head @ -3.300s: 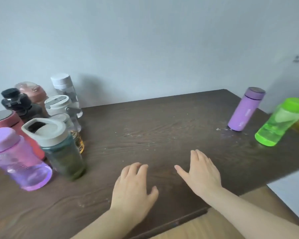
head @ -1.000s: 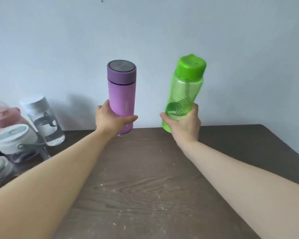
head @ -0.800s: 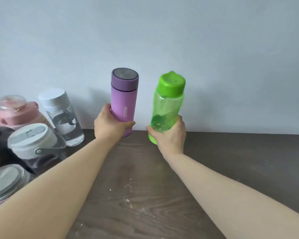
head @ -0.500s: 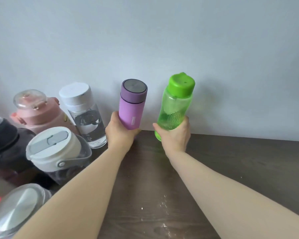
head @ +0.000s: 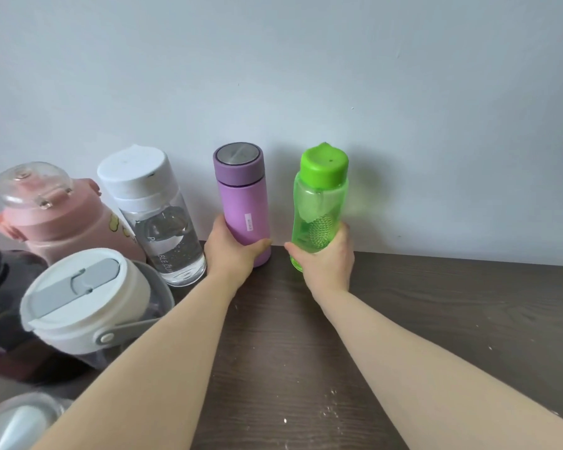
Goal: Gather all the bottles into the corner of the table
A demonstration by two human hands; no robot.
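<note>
My left hand (head: 233, 251) grips the lower part of a purple flask (head: 242, 199) with a steel-topped lid, upright at the back of the dark wooden table (head: 436, 319) by the wall. My right hand (head: 327, 258) holds a clear green bottle (head: 319, 203) with a green cap, upright just to the flask's right. Both bases are at or just above the tabletop. Left of the flask stand a clear bottle with a white cap (head: 156, 216), a pink bottle (head: 56, 216) and a white-lidded bottle with a grey handle (head: 82, 303).
A dark bottle (head: 0, 287) and a steel lid (head: 17, 423) show at the left edge, partly cut off. A pale grey wall (head: 306, 76) runs right behind the bottles. Bare tabletop extends to the right of the green bottle.
Both hands lifted the purple flask and the green bottle from the table's right side, carried them left, and lowered them to the back edge beside the clear bottle.
</note>
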